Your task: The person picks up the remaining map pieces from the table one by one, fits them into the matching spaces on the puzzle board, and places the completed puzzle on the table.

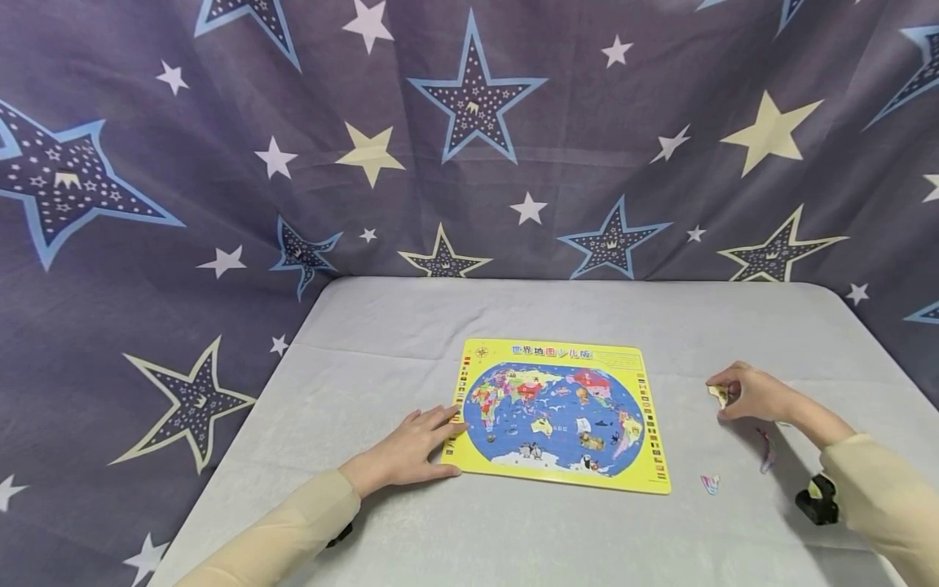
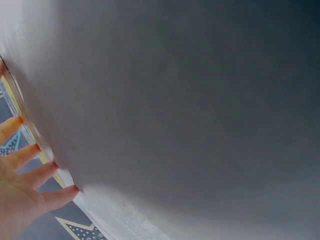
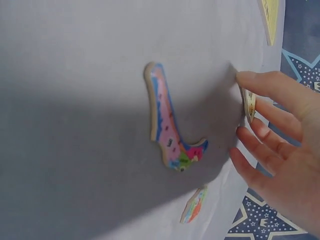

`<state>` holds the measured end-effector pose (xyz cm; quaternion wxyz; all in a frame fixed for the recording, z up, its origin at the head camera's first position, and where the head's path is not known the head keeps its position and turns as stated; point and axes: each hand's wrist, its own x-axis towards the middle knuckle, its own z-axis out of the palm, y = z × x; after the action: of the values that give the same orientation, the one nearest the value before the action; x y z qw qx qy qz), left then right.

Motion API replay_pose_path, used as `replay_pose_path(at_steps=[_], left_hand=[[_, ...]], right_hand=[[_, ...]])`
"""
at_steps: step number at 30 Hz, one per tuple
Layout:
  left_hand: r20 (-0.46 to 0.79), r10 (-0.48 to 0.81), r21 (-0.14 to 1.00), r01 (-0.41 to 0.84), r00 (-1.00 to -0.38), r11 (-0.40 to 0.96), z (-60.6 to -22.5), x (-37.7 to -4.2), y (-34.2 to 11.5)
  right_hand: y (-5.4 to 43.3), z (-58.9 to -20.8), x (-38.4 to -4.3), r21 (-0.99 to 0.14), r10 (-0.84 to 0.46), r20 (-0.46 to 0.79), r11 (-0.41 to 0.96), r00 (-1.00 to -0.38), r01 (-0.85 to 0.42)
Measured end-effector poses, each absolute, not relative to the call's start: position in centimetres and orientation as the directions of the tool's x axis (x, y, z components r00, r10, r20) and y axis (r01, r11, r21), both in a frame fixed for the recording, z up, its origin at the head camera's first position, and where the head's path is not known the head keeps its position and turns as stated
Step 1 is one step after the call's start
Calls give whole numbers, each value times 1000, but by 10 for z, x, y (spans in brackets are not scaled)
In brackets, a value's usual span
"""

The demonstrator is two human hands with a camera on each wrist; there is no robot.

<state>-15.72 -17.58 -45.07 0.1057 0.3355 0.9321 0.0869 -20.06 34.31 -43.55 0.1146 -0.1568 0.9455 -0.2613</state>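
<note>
A yellow-bordered world map puzzle board lies flat on the table, with coloured land shapes on a blue oval. My left hand rests at its left edge, fingers spread, some fingertips on the border; the left wrist view shows the same hand along the board's edge. To the right of the board, my right hand pinches a small pale puzzle piece between thumb and fingers. The right wrist view shows that piece edge-on, partly hidden by the fingers.
On the grey-covered table lie a long pink puzzle piece and a small multicoloured piece, right of the board. A pale bit shows beside the right wrist, mostly hidden. Star-patterned cloth stands behind the table.
</note>
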Motion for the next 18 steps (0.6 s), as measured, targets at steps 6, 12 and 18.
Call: replay_pose_path(at_steps=[6,12,18], left_hand=[[-133,647,221,614,-751,758,-452,-158,-177],[-135,644,224,610,-753,760,-452,-158,-176],[-135,641,229,606,-755,762,-451,-157,-176]], right_hand=[[339,-430,-199,-548,-354,-99,799,-930,-246],[327,-423,-196,-537,-380,-66,793,-922,-289],[312,-422,-193,-532,-413,-25,777,-910,-338]])
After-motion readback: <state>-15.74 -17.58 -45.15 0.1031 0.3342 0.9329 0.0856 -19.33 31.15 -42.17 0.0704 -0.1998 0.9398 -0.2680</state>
